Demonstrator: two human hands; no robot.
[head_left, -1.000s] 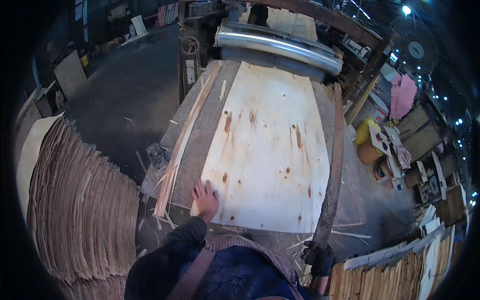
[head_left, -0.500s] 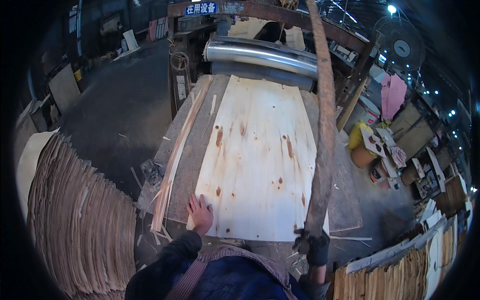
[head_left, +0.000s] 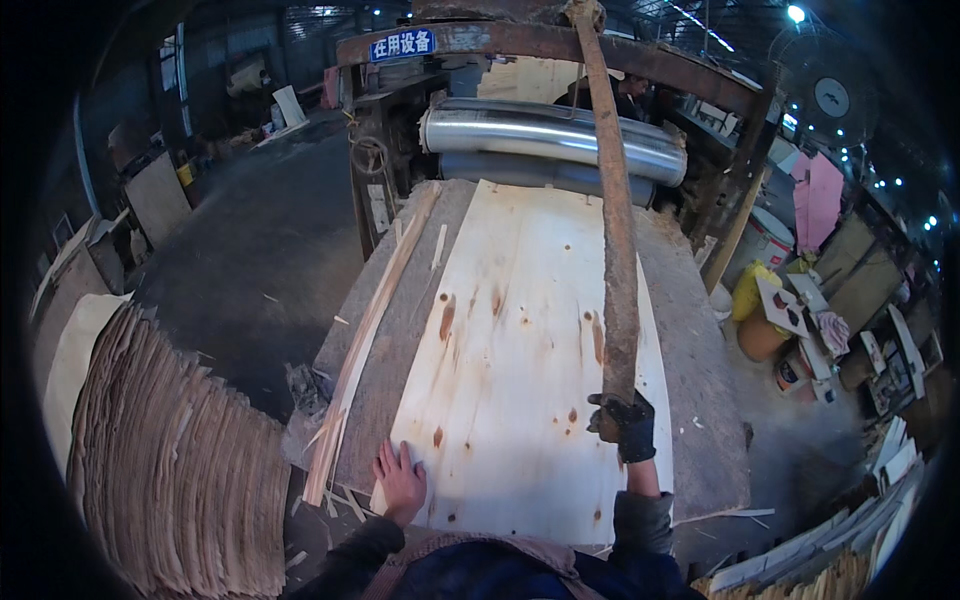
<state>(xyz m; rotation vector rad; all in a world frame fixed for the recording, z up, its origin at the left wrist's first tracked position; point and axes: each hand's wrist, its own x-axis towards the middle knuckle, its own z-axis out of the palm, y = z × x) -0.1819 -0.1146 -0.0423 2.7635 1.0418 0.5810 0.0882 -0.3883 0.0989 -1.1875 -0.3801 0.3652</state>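
This is a wood workshop, like a small factory. A big machine with shiny metal rollers (head_left: 555, 140) stands at the end of a counter (head_left: 700, 400). Tall stacks of thin wood sheets (head_left: 170, 450) sit on the dark floor (head_left: 250, 250).

Pale veneer sheet (head_left: 530, 360) with dark knots lies flat on a worn feed table (head_left: 700, 400), its far end at the steel rollers (head_left: 550, 140). Left hand (head_left: 402, 482), bare, palm down on the sheet's near left corner. Right hand (head_left: 626, 424), in a dark glove, closed around the low end of a long rusty lever (head_left: 612, 220) rising to the machine's top beam. Stacked veneer (head_left: 170, 460) near left; thin strips (head_left: 370, 330) along the table's left edge.
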